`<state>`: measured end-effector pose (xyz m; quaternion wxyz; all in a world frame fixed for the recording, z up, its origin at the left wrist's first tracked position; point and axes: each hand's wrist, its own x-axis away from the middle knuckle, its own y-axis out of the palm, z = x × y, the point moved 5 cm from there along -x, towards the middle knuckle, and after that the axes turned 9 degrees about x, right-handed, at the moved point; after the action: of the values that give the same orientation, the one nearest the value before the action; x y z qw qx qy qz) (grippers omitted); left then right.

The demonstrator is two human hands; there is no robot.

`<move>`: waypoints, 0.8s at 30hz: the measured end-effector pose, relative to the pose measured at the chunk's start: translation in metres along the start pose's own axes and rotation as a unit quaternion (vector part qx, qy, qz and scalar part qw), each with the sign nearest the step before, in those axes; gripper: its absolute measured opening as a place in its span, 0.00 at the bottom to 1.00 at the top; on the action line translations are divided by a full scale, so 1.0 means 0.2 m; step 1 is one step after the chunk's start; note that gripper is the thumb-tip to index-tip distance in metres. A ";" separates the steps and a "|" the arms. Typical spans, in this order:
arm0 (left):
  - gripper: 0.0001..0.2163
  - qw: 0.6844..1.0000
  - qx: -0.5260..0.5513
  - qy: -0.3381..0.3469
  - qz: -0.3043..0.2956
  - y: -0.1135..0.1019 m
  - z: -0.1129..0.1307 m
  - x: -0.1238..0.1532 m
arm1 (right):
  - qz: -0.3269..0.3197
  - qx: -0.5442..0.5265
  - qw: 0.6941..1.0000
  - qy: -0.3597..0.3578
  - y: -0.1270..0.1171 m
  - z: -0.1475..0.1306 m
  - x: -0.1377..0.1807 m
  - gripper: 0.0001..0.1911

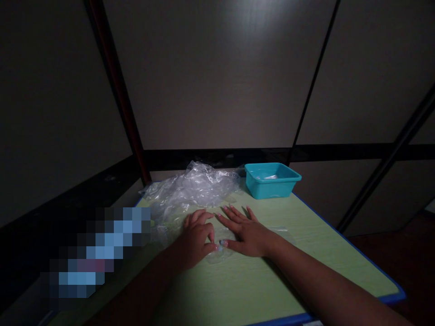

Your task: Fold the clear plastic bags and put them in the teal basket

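Note:
Both my hands rest on a light green table [306, 267] with a blue edge. My left hand [195, 240] has its fingers curled, thumb and fingertips pinched on a piece of clear plastic film [219, 254] lying flat on the table. My right hand [246, 232] lies flat beside it with fingers stretched out, pressing on the same film. A crumpled pile of clear plastic bags [193, 188] sits just beyond the hands at the table's far left.
A teal plastic tub [272, 180] stands at the far right corner of the table, something pale inside. Grey wall panels with dark frames rise behind. A blurred-out patch covers the left side. The room is dim.

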<state>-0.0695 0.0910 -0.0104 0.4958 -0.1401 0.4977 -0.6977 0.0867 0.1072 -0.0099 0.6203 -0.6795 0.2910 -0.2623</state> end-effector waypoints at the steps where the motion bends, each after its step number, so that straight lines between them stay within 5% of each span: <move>1: 0.06 1.000 0.005 0.005 -0.005 0.00 0.01 0.00 | -0.001 -0.001 1.000 -0.001 0.00 0.00 0.00 0.40; 9: 0.04 0.997 0.065 0.032 0.018 -0.03 0.06 -0.02 | -0.010 0.005 1.000 -0.005 0.01 0.00 -0.01 0.40; 16: 0.03 0.989 0.135 -0.038 -0.050 -0.02 0.05 0.00 | -0.017 -0.003 1.000 -0.004 0.01 0.01 -0.01 0.40; 24: 0.10 0.900 0.406 -0.139 -0.078 0.03 0.02 -0.02 | -0.021 -0.006 1.000 -0.007 0.01 0.00 -0.02 0.40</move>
<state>-0.0615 0.0920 -0.0134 0.5175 -0.0604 0.0848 -0.8493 0.0846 0.1101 -0.0120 0.6129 -0.6909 0.2734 -0.2689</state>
